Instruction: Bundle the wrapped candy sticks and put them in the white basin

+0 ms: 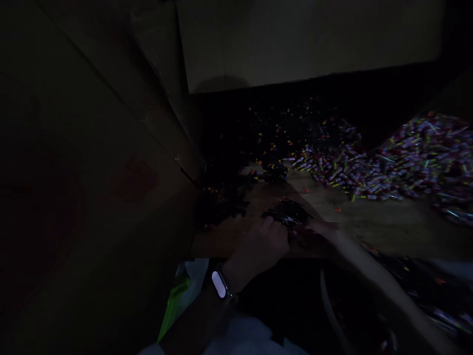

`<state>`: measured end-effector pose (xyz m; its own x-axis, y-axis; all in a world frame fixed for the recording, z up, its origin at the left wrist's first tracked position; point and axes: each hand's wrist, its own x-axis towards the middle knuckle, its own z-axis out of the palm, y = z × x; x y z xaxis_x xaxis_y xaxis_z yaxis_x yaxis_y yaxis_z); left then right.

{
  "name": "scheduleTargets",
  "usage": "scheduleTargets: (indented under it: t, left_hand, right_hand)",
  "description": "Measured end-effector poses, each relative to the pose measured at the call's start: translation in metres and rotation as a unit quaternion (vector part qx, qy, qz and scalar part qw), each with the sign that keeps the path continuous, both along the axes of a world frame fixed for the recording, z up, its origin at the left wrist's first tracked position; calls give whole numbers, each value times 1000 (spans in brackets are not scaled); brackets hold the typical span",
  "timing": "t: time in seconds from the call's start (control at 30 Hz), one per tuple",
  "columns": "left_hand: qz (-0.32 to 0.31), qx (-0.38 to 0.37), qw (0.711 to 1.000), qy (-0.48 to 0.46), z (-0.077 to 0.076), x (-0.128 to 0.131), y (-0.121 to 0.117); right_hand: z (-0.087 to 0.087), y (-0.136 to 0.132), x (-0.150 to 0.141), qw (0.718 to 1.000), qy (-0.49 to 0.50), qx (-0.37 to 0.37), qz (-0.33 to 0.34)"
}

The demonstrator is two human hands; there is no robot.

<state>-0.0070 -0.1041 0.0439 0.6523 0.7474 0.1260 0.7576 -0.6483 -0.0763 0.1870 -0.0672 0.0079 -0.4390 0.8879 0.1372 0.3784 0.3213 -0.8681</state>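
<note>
Dimly lit, our wooden table (391, 227) stretches across the head view, a multicoloured heap (406, 162) on its right. Our left hand (269, 241) and right hand (318, 228) are close together at the near side of dark slender pieces (290, 209); we cannot tell whether either grips any.

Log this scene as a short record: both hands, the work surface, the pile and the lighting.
Left hand: at near side of a loose cluster of thin, dark, sticklike pieces; grip unclear
Right hand: beside the same cluster; grip too dark to read
Surface: flat brown wooden board
Pile: small, multicoloured, tube-shaped pieces, at right
Wristwear: dark-strapped watch with pale, oval screen
Lighting: very dim
</note>
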Motion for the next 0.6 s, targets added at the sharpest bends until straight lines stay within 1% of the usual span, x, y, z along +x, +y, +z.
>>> scheduleTargets:
  t: [0.03, 0.1, 0.17, 0.2, 0.27, 0.33, 0.4, 0.43, 0.5, 0.6]
  left_hand:
    - [7, -5, 1000, -22, 1, 0, 1]
    - [35, -27, 995, -95, 1, -8, 7]
    - [88, -40, 982, -164, -5, -25, 20]
    - [118, -40, 975, -183, -10, -38, 29]
    - [186, -33, 969, -160, -23, -66, 48]
    - [203, -67, 971, -104, -35, -92, 65]
    - [202, -84, 974, -58, -43, -108, 75]
    - [198, -86, 975, -45, -45, -112, 78]
    - [187, -84, 978, -32, -43, -113, 80]
    - [172, -67, 983, -19, -34, -104, 78]
  right_hand:
    - [2, 2, 1, 1000, -4, 4, 6]
    - [5, 9, 4, 999, -17, 16, 22]
    - [6, 17, 11, 997, -41, 42, 39]
    - [5, 22, 15, 996, -57, 59, 45]
    - [1, 28, 23, 991, -91, 86, 41]
    - [-6, 31, 29, 990, -115, 86, 10]
    - [-12, 29, 29, 991, -121, 54, -27]
    - [-14, 28, 27, 992, -113, 36, -40]
    - [-16, 25, 20, 994, -88, 11, -56]
    - [-14, 22, 6, 996, -67, 6, -58]
